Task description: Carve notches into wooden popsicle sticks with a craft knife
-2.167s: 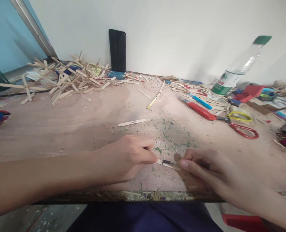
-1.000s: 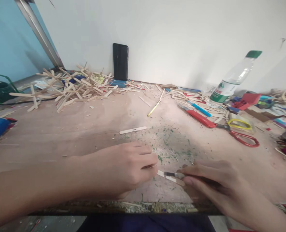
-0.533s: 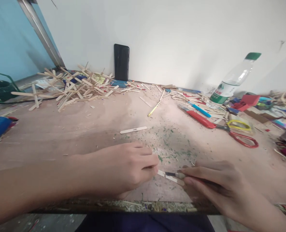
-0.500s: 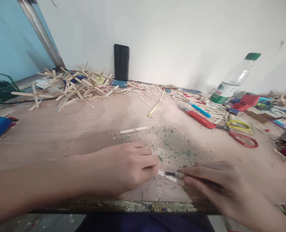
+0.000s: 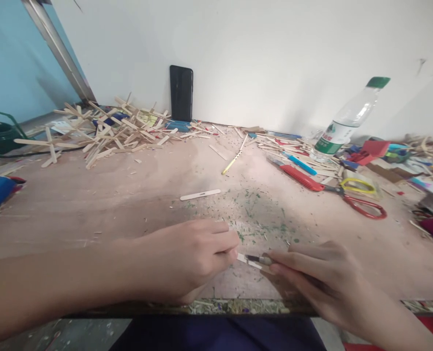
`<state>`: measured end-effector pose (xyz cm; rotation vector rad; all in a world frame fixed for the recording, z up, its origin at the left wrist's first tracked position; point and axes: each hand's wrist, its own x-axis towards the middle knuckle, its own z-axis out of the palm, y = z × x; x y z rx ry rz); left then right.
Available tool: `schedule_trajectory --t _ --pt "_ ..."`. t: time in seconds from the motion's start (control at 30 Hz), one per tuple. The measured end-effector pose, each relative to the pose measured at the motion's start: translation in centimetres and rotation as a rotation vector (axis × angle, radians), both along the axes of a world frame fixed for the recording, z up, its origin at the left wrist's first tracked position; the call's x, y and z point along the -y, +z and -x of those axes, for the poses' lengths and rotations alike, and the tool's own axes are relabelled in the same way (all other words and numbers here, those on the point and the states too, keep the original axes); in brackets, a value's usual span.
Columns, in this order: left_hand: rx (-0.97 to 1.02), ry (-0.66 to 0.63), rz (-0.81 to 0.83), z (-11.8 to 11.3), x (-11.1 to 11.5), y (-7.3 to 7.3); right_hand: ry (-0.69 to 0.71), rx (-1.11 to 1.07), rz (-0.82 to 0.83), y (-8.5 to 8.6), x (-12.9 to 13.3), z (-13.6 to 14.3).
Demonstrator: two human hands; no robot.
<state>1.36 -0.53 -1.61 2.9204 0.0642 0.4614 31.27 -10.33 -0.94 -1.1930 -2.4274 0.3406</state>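
Wooden stick (image 5: pixel 256 265), pinched in the left grip (image 5: pixel 202 258); right grip (image 5: pixel 322 273) clamps, seemingly, a knife (image 5: pixel 264 260).

Plain white wall (image 5: pixel 246 58) behind wooden tabletop (image 5: pixel 128 190), lt-blue wall (image 5: pixel 4 58) far L, grey flr (image 5: pixel 92 334) w/ specks below

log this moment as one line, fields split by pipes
left hand: holding craft stick | right hand: gripping hobby knife, blade at craft stick | beyond: second craft stick, green shavings | rightward: red utility knife, scissors
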Motion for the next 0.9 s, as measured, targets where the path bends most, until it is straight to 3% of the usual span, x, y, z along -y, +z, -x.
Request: schedule_trajectory --t 0.47,0.67,0.9 --pt "-0.05 -0.033 -0.137 -0.3 0.3 0.1 -0.179 -0.186 0.489 1.5 -0.8 1.2" --pt "-0.014 -0.04 -0.167 -0.3 0.3 -0.1 -0.209 -0.186 0.508 1.5 -0.8 1.1" --pt "-0.007 -0.013 -0.099 -0.2 0.1 -0.1 -0.176 -0.164 0.38 1.3 -0.5 0.7"
